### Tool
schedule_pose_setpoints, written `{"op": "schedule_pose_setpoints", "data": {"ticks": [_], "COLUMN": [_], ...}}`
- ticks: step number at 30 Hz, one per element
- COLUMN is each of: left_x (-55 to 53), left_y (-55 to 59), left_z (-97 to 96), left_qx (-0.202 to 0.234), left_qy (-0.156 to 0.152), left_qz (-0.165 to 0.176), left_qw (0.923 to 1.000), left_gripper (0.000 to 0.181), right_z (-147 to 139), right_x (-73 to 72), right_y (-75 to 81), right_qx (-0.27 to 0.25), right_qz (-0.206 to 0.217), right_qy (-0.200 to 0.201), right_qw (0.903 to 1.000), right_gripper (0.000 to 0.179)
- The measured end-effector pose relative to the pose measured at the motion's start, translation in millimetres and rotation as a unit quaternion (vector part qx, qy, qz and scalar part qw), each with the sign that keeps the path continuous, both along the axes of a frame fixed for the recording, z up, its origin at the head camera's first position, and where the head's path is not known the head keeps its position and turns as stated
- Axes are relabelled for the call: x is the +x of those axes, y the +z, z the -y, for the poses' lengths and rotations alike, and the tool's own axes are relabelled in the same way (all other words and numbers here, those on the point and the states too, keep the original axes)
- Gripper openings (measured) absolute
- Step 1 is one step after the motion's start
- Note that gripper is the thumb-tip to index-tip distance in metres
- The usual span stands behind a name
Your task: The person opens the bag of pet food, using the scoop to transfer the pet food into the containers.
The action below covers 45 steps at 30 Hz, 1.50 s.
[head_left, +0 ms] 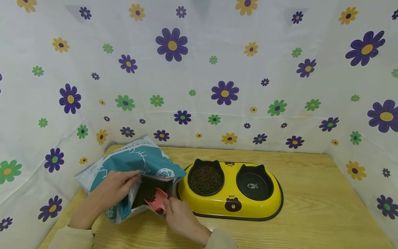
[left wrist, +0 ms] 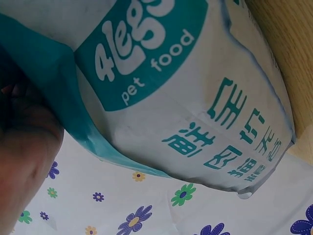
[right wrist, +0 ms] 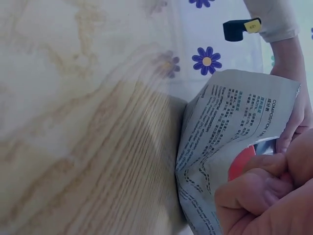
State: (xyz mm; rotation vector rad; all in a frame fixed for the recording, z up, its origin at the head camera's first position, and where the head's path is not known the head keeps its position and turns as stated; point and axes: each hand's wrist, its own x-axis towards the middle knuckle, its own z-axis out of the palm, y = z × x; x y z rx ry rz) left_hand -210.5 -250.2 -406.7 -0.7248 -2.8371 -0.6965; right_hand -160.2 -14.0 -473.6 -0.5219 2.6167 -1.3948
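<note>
A teal and white pet food bag [head_left: 124, 159] lies on its side at the left of the table, its mouth facing the right hand. My left hand [head_left: 116, 188] holds the bag's upper edge near the opening; its fingertips are partly hidden by the bag. My right hand [head_left: 181, 216] grips the handle of a pink scoop [head_left: 159, 199], which is in the bag's mouth with some brown kibble [head_left: 151, 195] in it. In the right wrist view the right hand [right wrist: 274, 191] has its fingers curled round the handle, in front of the bag's printed panel [right wrist: 230, 117].
Right of the bag stands a yellow double feeder [head_left: 231, 186] with a bear picture. Its left bowl [head_left: 206, 178] holds kibble; the right bowl [head_left: 255, 183] shows a fish-bone print on its black bottom. Flowered cloth [head_left: 199, 76] surrounds the wooden table [head_left: 311, 193] at back and sides.
</note>
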Motion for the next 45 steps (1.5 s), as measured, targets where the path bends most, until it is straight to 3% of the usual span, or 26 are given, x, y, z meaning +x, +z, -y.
{"op": "schedule_pose_setpoints", "data": {"ticks": [3, 6, 9, 12, 16, 23, 26, 34, 45], "left_x": [1.0, 0.9, 0.4, 0.1, -0.4, 0.4, 0.3, 0.9, -0.2], "left_y": [0.4, 0.1, -0.7, -1.4, -2.2, -1.5, -0.9, -0.7, -2.5], "left_z": [0.7, 0.8, 0.6, 0.3, -0.3, -0.2, 0.1, 1.2, 0.9], "left_qx": [-0.001, -0.001, 0.0, 0.001, 0.002, -0.002, -0.002, -0.004, 0.003], "left_qy": [0.001, -0.002, -0.004, -0.006, -0.007, -0.004, 0.0, 0.002, -0.004], "left_qz": [-0.002, -0.007, -0.009, -0.013, -0.022, -0.013, -0.012, -0.009, -0.017], "left_qw": [1.0, 1.0, 0.9999, 0.9999, 0.9997, 0.9999, 0.9999, 0.9999, 0.9998], "left_gripper": [0.028, 0.028, 0.028, 0.027, 0.027, 0.027, 0.027, 0.028, 0.027], "right_z": [-1, -1, 0, 1, 4, 3, -2, -17, -39], "right_x": [1.6, 2.9, 4.3, 4.0, -1.2, -2.3, -0.8, 6.8, 16.8], "right_y": [-1.7, -2.5, -0.8, 3.0, 5.2, -0.3, 1.4, 4.4, 12.0], "right_qx": [-0.024, -0.03, 0.012, 0.084, 0.109, 0.029, -0.004, -0.052, -0.107], "right_qz": [0.032, 0.038, 0.005, -0.055, -0.086, 0.012, 0.032, 0.063, 0.1], "right_qy": [0.007, 0.009, 0.005, 0.007, 0.022, 0.023, 0.024, 0.069, 0.098], "right_qw": [0.9992, 0.9988, 0.9999, 0.9949, 0.9901, 0.9992, 0.9992, 0.9943, 0.9843], "right_gripper": [0.035, 0.034, 0.034, 0.033, 0.036, 0.035, 0.032, 0.026, 0.031]}}
